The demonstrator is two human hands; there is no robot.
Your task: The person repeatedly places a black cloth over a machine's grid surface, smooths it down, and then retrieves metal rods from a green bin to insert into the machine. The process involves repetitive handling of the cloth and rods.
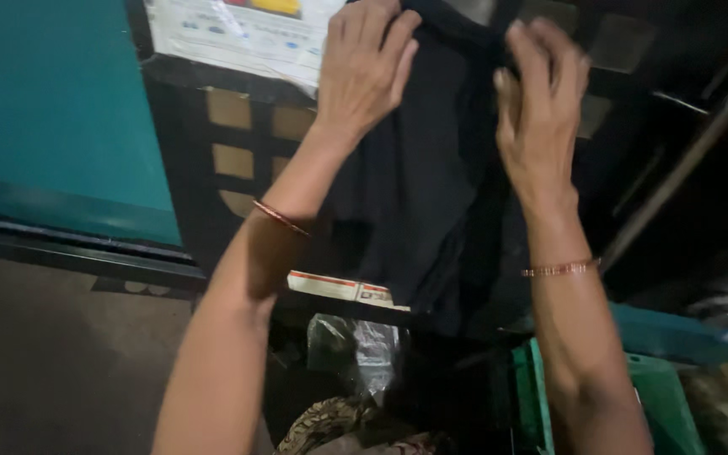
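Above the green crate point(532, 396), a black garment point(414, 194) hangs. The left hand point(364, 67) pinches its top edge; the right hand point(541, 93) has fingers spread, only touching. With that one-sided hold it could slide down onto the plastic wrap point(364, 345) beside the crate.

Both hands are reaching up onto a hanging cloth point(419, 177), left hand point(364, 63) beside right hand point(541, 109); a panel point(52, 109) is standing leftward, a crate point(659, 396) sitting below right.
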